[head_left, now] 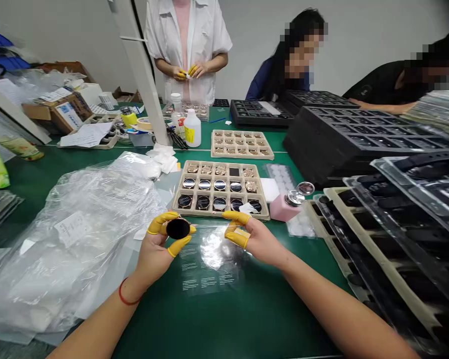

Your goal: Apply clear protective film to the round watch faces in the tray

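Observation:
Yellow finger cots cover fingertips on both hands. My left hand is closed on a round watch part with a black face, held up by its rim. To the right, my right hand has its thumb and fingers curved apart, nothing clearly visible between them. Below both hands lies a clear printed film sheet on the green table. Just beyond them stands a beige compartment tray of round watch parts, some with dark faces, some gold. A white wipe rests on its front right part.
A pink dispenser bottle stands right of the tray, near stacked black trays and watch-strap trays. Plastic bags cover the left. Behind are a second beige tray, a white bottle, a post and several people.

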Available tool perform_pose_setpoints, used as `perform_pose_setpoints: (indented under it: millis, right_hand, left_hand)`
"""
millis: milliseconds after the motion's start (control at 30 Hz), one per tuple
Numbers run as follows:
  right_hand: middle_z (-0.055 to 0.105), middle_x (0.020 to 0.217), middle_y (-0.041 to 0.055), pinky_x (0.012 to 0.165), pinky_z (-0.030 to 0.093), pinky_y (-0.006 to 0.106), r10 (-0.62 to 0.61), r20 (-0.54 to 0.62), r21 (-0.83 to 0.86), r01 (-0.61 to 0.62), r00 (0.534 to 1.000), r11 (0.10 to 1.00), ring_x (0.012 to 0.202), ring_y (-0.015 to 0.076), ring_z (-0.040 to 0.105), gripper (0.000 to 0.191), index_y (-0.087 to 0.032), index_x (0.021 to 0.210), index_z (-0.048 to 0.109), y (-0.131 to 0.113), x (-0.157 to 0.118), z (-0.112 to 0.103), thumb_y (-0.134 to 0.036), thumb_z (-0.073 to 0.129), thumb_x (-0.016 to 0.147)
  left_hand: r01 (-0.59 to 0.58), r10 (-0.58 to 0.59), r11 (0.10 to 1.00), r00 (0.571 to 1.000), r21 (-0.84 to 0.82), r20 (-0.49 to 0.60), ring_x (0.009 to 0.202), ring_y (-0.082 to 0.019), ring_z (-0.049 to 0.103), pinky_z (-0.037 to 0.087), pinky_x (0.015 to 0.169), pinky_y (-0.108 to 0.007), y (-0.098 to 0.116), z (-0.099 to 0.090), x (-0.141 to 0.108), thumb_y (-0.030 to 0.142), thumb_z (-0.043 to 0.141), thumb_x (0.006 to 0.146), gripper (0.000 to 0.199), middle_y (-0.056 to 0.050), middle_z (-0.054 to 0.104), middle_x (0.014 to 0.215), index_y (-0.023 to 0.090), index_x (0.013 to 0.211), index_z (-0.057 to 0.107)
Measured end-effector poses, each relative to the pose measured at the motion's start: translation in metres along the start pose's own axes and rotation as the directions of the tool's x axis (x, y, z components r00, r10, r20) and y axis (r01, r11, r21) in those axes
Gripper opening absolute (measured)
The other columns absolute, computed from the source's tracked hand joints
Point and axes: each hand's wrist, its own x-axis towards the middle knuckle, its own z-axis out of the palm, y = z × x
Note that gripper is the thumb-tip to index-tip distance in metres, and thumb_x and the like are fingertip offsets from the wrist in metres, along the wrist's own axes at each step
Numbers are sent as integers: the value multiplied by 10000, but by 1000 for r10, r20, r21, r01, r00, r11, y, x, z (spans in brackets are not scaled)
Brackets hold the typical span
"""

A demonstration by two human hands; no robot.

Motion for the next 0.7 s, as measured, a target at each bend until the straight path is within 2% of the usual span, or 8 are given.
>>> perform_pose_setpoints:
  millis: [133,233,333,400,533,633,700]
  right_hand:
    - [655,831,19,727,495,349,80,64,117,-88,995,989,808,182,621,475,-255,1298,443,-4,-1,-3,-319,548,839]
    - [667,963,41,832,480,389,90,-3,67,-90,996,994,916,204,615,489,-253,1260,483,-5,0,-8,-354,603,797]
    - [636,1101,55,941,427,410,46,-130,24,-44,990,999,1048,221,573,365,-245,1120,582,-4,3,-13,-370,616,779]
    - [650,1041,56,913,438,410,43,-182,-2,-44,982,999,998,219,588,233,-229,978,630,-4,5,-15,-363,587,792]
    - [650,902,42,826,461,375,6,-186,-54,-16,983,998,871,198,598,108,-206,793,613,-9,4,-16,-308,578,788]
    - [633,884,28,817,449,356,-30,-176,-50,22,984,999,852,182,582,75,-208,773,586,-15,1,-17,-278,570,793]
    - [625,906,26,844,430,355,-38,-197,-6,38,980,999,886,183,572,79,-210,774,582,-20,-2,-16,-285,572,797]
  left_hand:
    - [7,-7,1000,998,-3,69,913,-250,693,521,910,-390,-3,-2,0,233,770,655,485,-43,720,880,208,1035,469]
    - [65,-67,998,993,24,93,925,-263,689,532,897,-396,-1,-1,-1,272,766,658,473,-67,720,932,206,1033,484]
    - [105,-108,994,990,37,95,941,-263,685,529,903,-391,2,1,-1,295,767,655,482,-68,716,959,211,1034,482]
    - [122,-126,992,985,39,114,955,-259,681,526,908,-382,3,1,-1,300,765,660,485,-66,712,973,214,1038,475]
    - [178,-182,983,967,40,176,981,-250,670,503,935,-380,5,1,0,314,755,671,512,-81,704,1008,212,1067,446]
    - [272,-271,962,936,30,223,998,-238,661,490,937,-373,6,3,1,325,745,681,572,-70,707,975,214,1122,399]
    - [343,-341,939,908,36,244,951,-224,671,505,886,-356,7,7,1,334,735,692,583,-48,701,933,214,1141,383]
